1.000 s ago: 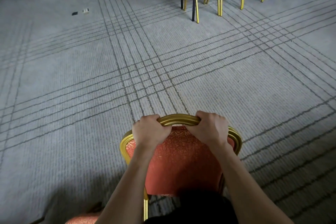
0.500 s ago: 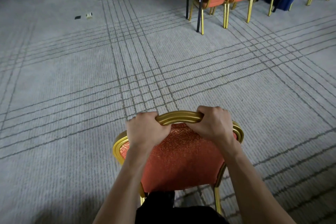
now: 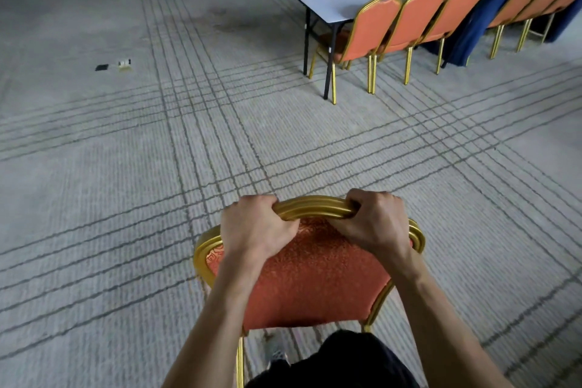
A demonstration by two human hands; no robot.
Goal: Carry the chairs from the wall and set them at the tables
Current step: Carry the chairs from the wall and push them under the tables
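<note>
Table [image 3: 330, 1] nearer across lined carpet [image 3: 126, 205]

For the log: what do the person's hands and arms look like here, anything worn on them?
Both the left hand and right hand are bare: no gloves, rings or watch visible. The left forearm and right forearm are bare too, no sleeve in view. At the bottom edge, black clothing shows.
</note>
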